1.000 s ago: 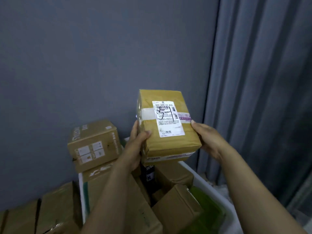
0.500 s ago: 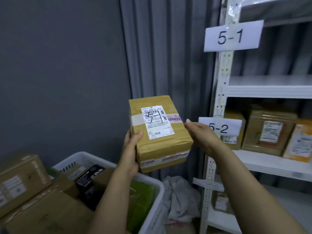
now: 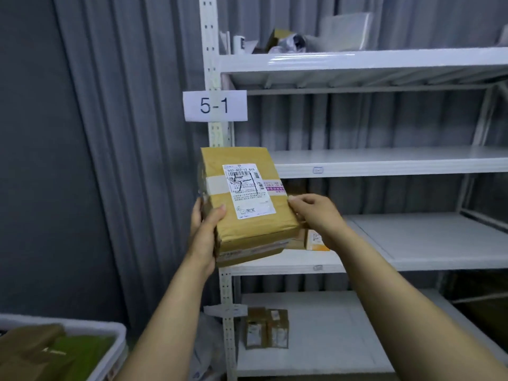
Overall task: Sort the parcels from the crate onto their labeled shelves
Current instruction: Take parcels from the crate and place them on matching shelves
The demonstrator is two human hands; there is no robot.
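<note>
Straight ahead, a white shelving unit (image 3: 384, 163) is standing against a grey pleated curtain (image 3: 132, 160), with a plain grey wall (image 3: 33, 160) running off to the left. A paper sign (image 3: 215, 105) reading 5-1 is hanging on the unit's front post. The brown parcel (image 3: 247, 204) is being held in the air in front of that post, just below the sign. The left hand (image 3: 204, 224) is gripping its lower left edge with the thumb over the face, and the right hand (image 3: 316, 213) is clasping its right edge with curled fingers.

Compared with half a second ago, the view is sitting further right. The shelves are now filling the frame, the white crate (image 3: 110, 334) is showing only in the bottom left corner, and the 5-2 sign is no longer showing.

Behind the parcel, a box with an orange label (image 3: 316, 240) is peeking out, mostly covered. Two small boxes (image 3: 266, 328) are sitting on the lowest shelf, their labels too blurred to read, and the items on the top shelf (image 3: 288, 39) are hard to make out.
</note>
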